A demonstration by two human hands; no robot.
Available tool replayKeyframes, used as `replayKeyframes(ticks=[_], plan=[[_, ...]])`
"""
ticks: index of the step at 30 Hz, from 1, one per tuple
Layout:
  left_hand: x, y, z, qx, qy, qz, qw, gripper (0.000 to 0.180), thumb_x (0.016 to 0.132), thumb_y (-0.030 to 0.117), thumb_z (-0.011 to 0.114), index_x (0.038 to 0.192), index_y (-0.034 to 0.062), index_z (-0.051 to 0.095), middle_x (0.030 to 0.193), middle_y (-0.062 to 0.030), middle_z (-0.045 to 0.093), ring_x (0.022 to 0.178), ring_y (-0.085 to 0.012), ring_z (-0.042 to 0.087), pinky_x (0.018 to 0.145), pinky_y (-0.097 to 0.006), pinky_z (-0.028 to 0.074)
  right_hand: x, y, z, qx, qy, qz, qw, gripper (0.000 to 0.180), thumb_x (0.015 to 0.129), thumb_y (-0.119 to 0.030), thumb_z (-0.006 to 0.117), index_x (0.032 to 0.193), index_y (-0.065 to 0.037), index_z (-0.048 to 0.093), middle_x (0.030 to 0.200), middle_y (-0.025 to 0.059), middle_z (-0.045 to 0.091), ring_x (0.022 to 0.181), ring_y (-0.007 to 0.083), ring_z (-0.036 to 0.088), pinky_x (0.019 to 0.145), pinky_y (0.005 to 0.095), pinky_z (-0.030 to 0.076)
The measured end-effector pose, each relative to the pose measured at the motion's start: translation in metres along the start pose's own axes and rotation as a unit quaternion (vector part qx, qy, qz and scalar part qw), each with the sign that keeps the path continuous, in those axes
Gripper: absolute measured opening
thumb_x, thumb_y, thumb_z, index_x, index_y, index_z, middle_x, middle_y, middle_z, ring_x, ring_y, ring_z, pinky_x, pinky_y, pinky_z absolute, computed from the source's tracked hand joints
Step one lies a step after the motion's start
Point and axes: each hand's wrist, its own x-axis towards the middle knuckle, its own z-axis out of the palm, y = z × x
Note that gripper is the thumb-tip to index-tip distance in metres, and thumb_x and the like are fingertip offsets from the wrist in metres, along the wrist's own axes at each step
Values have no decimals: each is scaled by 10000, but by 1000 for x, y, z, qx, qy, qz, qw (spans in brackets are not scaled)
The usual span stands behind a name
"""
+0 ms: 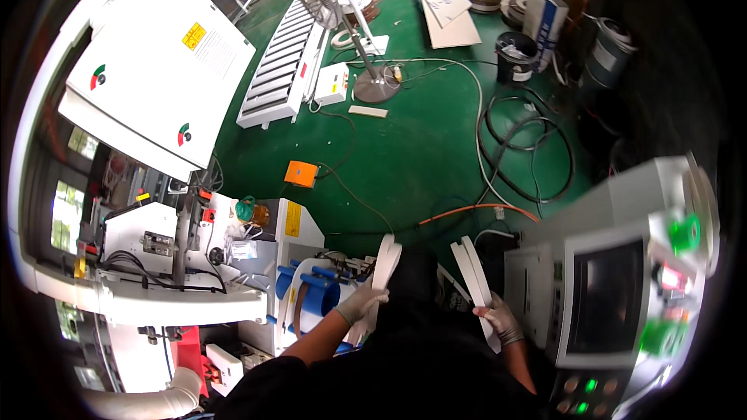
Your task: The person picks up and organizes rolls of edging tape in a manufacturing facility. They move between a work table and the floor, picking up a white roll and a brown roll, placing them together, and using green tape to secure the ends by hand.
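Observation:
My left hand (362, 302), in a pale glove, is closed around a pair of long white strips (385, 263) that stick up past my fingers. On the other side of my body, my gloved right hand (500, 320) grips a second pair of white strips (472, 267), thumb across their near part. The two bundles stand apart, one on each side of me, their far ends leaning slightly away from each other. The lower part of the left bundle is partly covered by my hand and dark clothing. What the strips are made of I cannot tell.
Left stands a white machine (159, 70) with a blue roll (315, 295); right, a grey control cabinet with a dark screen (609, 295). Ahead on the green floor are an orange box (301, 173), a fan (375, 84), a roller conveyor (276, 70), coiled black hose (572, 163) and loose cables.

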Motion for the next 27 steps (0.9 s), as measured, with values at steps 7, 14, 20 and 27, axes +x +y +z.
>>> replayKeyframes(ticks=[7,14,20,27], plan=[[192,134,-86,88,-23,30,995,547,788,77,681,1303,-43,540,959,-104,613,837,-207,594,694,-389,519,163,5,-31,-17,55,131,990,776,762,-331,866,1369,43,561,1236,157,677,1112,264,653,937,369,514],[343,353,-116,92,-15,11,996,509,795,34,665,1270,-60,507,897,-50,588,808,-138,576,716,-297,497,278,-86,-47,87,135,162,974,703,746,-237,884,1273,102,565,1028,120,740,969,242,699,929,351,532],[496,405,-191,211,-82,180,957,323,874,73,642,1165,-20,540,873,-66,597,783,-167,574,720,-305,498,386,-148,-61,249,135,106,953,719,761,-353,918,1263,46,592,1100,68,711,1018,184,676,941,338,537],[594,515,-184,-12,0,-31,999,319,934,45,629,1216,-8,491,922,-131,649,841,-225,663,786,-381,568,553,-220,-88,311,132,86,937,551,791,-420,857,1135,-38,659,977,-7,679,891,129,628,788,294,503]])
